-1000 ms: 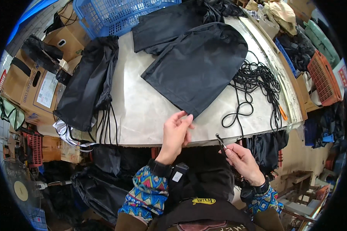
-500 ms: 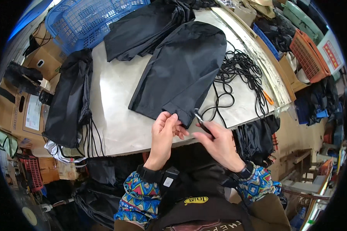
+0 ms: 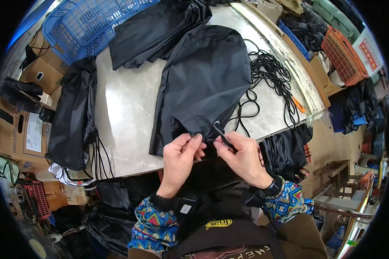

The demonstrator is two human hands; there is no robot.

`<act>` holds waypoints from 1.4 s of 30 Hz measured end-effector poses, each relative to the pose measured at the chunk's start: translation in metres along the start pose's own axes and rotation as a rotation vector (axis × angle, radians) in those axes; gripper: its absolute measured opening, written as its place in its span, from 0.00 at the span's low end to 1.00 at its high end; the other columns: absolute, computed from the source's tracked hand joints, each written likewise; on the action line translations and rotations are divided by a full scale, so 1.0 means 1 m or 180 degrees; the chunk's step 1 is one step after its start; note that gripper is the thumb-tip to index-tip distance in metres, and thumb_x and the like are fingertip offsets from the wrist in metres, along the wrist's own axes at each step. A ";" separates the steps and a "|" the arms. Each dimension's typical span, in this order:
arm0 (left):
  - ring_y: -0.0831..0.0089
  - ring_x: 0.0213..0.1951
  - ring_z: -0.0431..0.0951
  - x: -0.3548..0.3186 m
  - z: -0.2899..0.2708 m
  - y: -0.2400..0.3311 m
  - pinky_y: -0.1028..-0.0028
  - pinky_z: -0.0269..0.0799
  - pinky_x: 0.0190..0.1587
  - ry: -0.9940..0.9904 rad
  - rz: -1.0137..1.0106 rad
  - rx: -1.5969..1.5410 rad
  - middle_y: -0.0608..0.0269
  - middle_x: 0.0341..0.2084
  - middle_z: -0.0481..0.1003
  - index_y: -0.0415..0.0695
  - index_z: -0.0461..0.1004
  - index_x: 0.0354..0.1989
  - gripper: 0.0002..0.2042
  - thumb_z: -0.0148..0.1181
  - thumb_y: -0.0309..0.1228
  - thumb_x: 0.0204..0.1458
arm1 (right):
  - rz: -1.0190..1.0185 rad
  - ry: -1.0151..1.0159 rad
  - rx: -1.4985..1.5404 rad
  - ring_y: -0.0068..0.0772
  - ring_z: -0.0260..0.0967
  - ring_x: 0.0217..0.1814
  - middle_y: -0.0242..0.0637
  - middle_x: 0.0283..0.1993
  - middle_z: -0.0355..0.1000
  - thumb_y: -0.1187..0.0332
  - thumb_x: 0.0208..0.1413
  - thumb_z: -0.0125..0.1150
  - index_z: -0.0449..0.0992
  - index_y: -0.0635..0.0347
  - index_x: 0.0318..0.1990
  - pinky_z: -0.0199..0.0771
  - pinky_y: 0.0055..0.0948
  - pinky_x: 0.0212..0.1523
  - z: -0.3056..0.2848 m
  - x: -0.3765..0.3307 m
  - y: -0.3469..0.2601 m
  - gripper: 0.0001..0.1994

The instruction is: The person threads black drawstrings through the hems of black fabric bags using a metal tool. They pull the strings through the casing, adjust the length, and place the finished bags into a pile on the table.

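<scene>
A black fabric bag [image 3: 205,77] lies flat on the pale tabletop in front of me, its near edge drawn toward me. My left hand [image 3: 179,155] is closed on that near edge, pinching the cloth between thumb and fingers. Close beside it, my right hand [image 3: 244,155] grips a small dark-handled tool [image 3: 222,134]. The tool's thin curved tip stands against the bag's corner; its exact kind is unclear. Right thumb and index finger come together at the cloth by the left fingertips. Beyond the bag's right side sits a tangle of black cord [image 3: 272,75].
More black fabric [image 3: 155,36] lies at the back beside a blue plastic basket [image 3: 88,30]. A black drawstring bag [image 3: 73,116] hangs over the left table edge, near cardboard boxes [image 3: 32,134]. An orange-handled item [image 3: 298,105] rests by the cord. An orange crate [image 3: 343,56] stands far right.
The bag's near edge has come closer to me and its corner is now bunched up. My right hand has moved in against the left, and the tool's tip now points up over the cloth.
</scene>
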State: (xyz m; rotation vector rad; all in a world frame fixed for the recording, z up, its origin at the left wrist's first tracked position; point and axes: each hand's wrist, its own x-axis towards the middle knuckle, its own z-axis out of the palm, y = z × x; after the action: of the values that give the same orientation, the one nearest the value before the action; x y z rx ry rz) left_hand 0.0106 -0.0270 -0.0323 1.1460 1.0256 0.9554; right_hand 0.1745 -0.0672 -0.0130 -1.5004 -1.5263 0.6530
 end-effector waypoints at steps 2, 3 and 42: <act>0.76 0.24 0.76 -0.002 -0.005 0.001 0.80 0.69 0.25 -0.0289 -0.0281 -0.0639 0.60 0.26 0.77 0.35 0.76 0.32 0.10 0.56 0.31 0.57 | 0.0078 -0.0055 0.0077 0.31 0.65 0.19 0.42 0.23 0.69 0.73 0.50 0.61 0.74 0.69 0.33 0.62 0.27 0.21 -0.003 0.000 0.000 0.07; 0.75 0.24 0.77 -0.002 -0.006 0.001 0.80 0.70 0.25 -0.0424 -0.0424 -0.0954 0.59 0.27 0.78 0.35 0.76 0.32 0.10 0.56 0.31 0.57 | 0.0116 -0.0088 0.0123 0.31 0.65 0.19 0.42 0.24 0.69 0.73 0.50 0.61 0.75 0.69 0.33 0.62 0.27 0.21 -0.004 0.000 0.001 0.07; 0.69 0.37 0.80 -0.014 0.015 -0.006 0.72 0.78 0.34 0.0538 -0.0542 -0.2056 0.56 0.35 0.78 0.42 0.75 0.35 0.08 0.57 0.34 0.56 | -0.0714 0.0112 -0.1301 0.44 0.71 0.30 0.41 0.29 0.69 0.77 0.52 0.56 0.68 0.61 0.40 0.71 0.36 0.26 -0.001 -0.030 -0.003 0.08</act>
State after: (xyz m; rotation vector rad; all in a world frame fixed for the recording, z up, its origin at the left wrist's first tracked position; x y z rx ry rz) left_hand 0.0219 -0.0453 -0.0349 0.4428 0.8362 1.1455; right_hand 0.1703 -0.0966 -0.0169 -1.5900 -1.8443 0.1874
